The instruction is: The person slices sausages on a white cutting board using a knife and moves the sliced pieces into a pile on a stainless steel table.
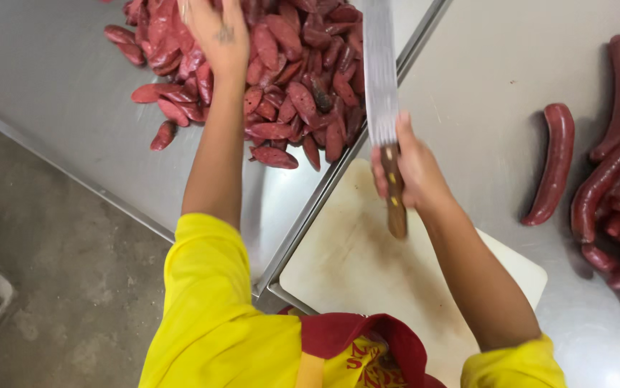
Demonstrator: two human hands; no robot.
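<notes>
Now my left hand [213,32] lies spread on the pile of sausage slices [281,79] on the steel desk [51,79]. Meanwhile my right hand [410,169] grips a big knife [381,79] above the white cutting board [367,266], with whole sausages [615,172] to the right.

— Where is the left hand [213,32]?
— Up at eleven o'clock, arm stretched straight, back of the hand up, fingers bent down.
— And the right hand [407,162]?
— Near center, one o'clock, closed in a fist, forearm going to five o'clock.
</notes>
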